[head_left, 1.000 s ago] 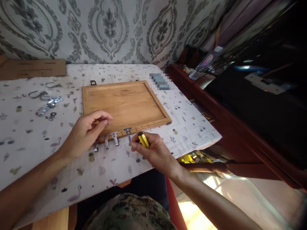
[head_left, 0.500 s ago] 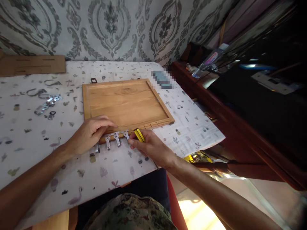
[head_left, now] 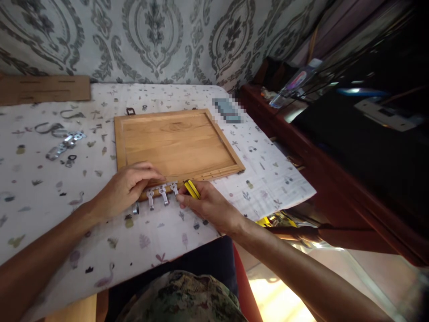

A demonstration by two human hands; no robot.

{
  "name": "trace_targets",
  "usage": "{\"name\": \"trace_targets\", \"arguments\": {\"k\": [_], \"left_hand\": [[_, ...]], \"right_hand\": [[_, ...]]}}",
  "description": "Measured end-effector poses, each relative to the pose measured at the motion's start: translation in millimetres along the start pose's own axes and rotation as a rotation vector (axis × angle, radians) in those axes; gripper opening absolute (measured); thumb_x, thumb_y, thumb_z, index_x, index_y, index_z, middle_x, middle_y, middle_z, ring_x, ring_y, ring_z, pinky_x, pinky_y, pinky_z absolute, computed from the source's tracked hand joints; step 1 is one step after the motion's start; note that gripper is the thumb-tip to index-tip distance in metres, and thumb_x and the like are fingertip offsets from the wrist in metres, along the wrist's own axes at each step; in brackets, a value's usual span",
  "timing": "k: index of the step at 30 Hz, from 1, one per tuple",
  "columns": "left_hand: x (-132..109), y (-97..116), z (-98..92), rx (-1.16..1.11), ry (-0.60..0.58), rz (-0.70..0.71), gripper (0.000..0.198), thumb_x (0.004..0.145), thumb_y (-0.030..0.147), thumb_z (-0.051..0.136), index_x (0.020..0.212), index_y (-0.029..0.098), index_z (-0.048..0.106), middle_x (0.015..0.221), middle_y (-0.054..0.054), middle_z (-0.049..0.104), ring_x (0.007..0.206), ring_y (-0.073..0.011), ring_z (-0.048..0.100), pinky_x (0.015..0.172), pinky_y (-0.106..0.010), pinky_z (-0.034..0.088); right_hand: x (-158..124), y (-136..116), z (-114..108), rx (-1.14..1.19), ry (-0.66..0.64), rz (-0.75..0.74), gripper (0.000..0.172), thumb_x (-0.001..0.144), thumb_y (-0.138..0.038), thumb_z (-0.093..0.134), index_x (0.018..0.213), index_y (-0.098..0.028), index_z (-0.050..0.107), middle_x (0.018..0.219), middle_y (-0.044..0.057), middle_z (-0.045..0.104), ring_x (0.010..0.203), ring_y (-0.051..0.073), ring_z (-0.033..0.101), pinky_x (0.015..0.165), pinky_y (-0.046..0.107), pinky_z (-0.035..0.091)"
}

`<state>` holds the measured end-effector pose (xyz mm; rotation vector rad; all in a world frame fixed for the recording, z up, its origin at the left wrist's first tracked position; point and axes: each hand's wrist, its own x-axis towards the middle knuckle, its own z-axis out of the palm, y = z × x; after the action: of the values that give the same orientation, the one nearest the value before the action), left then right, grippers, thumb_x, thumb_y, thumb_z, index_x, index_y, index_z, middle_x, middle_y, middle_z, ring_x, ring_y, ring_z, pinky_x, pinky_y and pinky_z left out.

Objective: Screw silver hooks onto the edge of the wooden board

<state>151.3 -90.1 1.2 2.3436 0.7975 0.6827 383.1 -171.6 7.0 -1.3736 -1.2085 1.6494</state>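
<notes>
A framed wooden panel [head_left: 174, 141] lies on the table, its near edge towards me. Along that edge sit several silver metal clips, among them a left one [head_left: 150, 199], a middle one [head_left: 163, 195] and a right one [head_left: 174, 187]. My left hand [head_left: 132, 181] rests over the near left corner of the panel, fingers stretched to the right. In my right hand [head_left: 204, 201] is a yellow-and-black handled tool [head_left: 192, 189]; its working end is hidden. The thumb and fingertips of that hand touch the right clip.
More metal clips [head_left: 69, 142] and dark curved straps [head_left: 48, 128] lie at the left of the patterned tablecloth [head_left: 147, 250]. Cardboard [head_left: 45, 88] stands at the back left. A blurred-out flat object [head_left: 228, 110] is beyond the panel. Dark red furniture [head_left: 321, 179] borders the right side.
My right hand, with the yellow-and-black tool, has shifted slightly left, and the right clip with it. My left hand stays in place.
</notes>
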Motion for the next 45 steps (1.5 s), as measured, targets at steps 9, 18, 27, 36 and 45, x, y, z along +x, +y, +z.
{"name": "trace_targets", "arguments": {"k": [9,18,27,36,45], "left_hand": [[1.1,1.4,-1.5,0.015,-0.059,0.028,0.050,0.090,0.004,0.038,0.106,0.022,0.082,0.104,-0.003,0.076,0.094,-0.0134,0.072,0.084,-0.023,0.057],[1.4,-2.2,-7.9,0.060,-0.162,0.078,0.049,0.097,0.008,0.041,0.117,0.026,0.082,0.111,-0.006,0.074,0.100,-0.0178,0.070,0.090,-0.031,0.058],[2.6,-3.0,-5.8,0.102,-0.150,0.163,0.046,0.105,0.010,0.039,0.115,0.022,0.082,0.108,-0.010,0.075,0.098,-0.0209,0.070,0.086,-0.035,0.059],[4.9,1.4,-9.3,0.159,-0.237,0.213,0.045,0.108,0.014,0.037,0.115,0.021,0.081,0.101,-0.009,0.072,0.092,-0.0198,0.066,0.078,-0.031,0.053],[3.0,2.7,-8.7,0.143,-0.272,0.160,0.042,0.111,0.020,0.039,0.111,0.021,0.080,0.104,-0.008,0.070,0.096,-0.0199,0.064,0.080,-0.028,0.050]], "right_hand": [[-0.2,-0.2,0.5,-0.014,-0.006,0.001,0.041,0.078,-0.054,0.083,0.077,-0.021,0.060,0.058,-0.007,0.049,0.052,0.008,0.032,0.047,0.027,0.019],[-0.8,-0.6,0.8,0.006,0.007,0.015,0.043,0.074,-0.056,0.086,0.081,-0.021,0.062,0.065,-0.005,0.059,0.050,0.008,0.034,0.043,0.025,0.022],[-0.6,1.1,-0.2,0.005,0.005,0.007,0.045,0.075,-0.057,0.087,0.080,-0.020,0.062,0.063,-0.006,0.058,0.049,0.007,0.034,0.044,0.024,0.021],[-0.7,4.3,-0.3,0.001,0.023,0.005,0.042,0.077,-0.056,0.084,0.081,-0.021,0.062,0.064,-0.006,0.059,0.049,0.007,0.034,0.043,0.024,0.020],[-1.1,6.1,-0.2,0.006,0.035,0.005,0.043,0.076,-0.056,0.086,0.077,-0.021,0.063,0.064,-0.006,0.057,0.051,0.007,0.035,0.044,0.024,0.021]]}}
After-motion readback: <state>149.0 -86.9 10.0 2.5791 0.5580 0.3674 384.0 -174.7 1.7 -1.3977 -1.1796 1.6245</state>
